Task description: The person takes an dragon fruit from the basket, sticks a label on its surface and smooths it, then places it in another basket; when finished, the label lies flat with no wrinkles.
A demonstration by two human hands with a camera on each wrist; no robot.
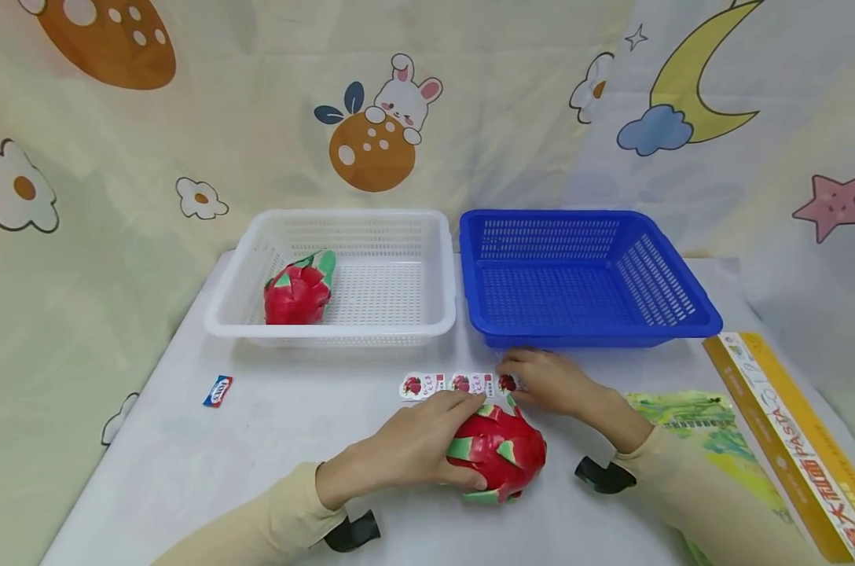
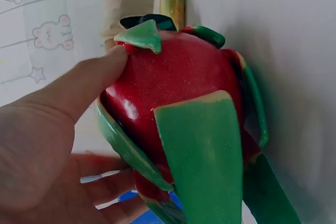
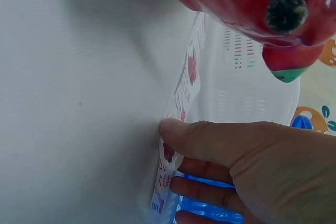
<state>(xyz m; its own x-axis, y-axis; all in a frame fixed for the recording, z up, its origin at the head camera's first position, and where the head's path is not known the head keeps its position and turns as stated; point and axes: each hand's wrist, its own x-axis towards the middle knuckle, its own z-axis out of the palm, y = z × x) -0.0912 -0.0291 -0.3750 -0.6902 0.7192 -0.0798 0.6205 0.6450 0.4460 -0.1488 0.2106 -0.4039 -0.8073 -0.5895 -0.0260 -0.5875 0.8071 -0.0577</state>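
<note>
My left hand grips a red dragon fruit with green scales from its left side, thumb near and fingers over the far side. In the left wrist view the thumb presses on the glossy skin of the dragon fruit. Just behind the fruit lies a strip of white stickers printed with dragon fruit pictures. The right hand pinches the strip at its right end. Up close in the right wrist view, its thumb lies on the sticker strip, with the fingers bent on the other side.
Behind the hands stand a white basket holding another dragon fruit and a blue basket. A small blue and red wrapper lies left. At right are a long yellow pasta box and a green-yellow printed packet.
</note>
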